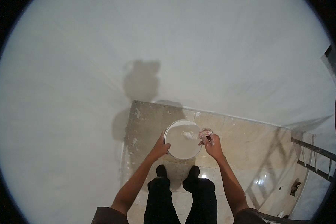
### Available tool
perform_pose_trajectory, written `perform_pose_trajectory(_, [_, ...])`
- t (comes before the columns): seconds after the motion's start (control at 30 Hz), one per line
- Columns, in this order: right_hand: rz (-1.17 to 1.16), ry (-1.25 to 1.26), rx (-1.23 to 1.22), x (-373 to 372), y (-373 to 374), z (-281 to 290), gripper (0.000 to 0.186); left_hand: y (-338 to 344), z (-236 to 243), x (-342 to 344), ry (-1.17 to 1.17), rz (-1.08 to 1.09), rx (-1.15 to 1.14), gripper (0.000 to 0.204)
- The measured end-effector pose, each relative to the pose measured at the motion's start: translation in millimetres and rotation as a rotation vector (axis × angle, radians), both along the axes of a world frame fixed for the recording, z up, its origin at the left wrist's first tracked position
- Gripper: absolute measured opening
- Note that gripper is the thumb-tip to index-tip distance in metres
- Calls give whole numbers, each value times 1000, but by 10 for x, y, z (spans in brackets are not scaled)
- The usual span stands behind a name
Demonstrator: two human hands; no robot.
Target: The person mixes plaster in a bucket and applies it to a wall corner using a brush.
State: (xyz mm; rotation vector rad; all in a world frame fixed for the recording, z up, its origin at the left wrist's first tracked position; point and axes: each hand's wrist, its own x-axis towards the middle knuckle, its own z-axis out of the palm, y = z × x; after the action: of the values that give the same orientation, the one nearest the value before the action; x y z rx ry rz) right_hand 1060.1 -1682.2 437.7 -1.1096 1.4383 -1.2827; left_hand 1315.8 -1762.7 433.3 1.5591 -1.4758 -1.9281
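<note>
Pale pail between your two hands, its far side and base out of sight

On the left, a white wall (63,112) runs out to the dark fisheye rim. Your left hand (160,148) grips the pail's left side, its fingers mostly hidden. The round white pail (178,123) sits in front of your dark-clad feet (161,171); a whitish patch (189,135) shows inside, too blurred to identify. Your right hand (212,145), smeared white, curls at the right rim; you cannot tell whether it grips the pail or something pale. Further right, past spattered floor tiles (242,138), a ladder (313,148) is cut off.
</note>
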Motion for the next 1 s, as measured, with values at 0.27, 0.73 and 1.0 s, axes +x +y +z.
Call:
perform_pose_trajectory(0.27, [17,-68,79,-250,-376,-1609,19,-636,-1696,-108,122,-143,40,89])
perform_pose_trajectory(0.73, [25,-79,-34,-355,-412,-2890,33,-659,-2828,-123,52,-145,52,78])
perform_pose_trajectory(1.0, [-91,-212,-50,-273,-421,-3127,39,-483,-2688,-60,78,-81,20,83])
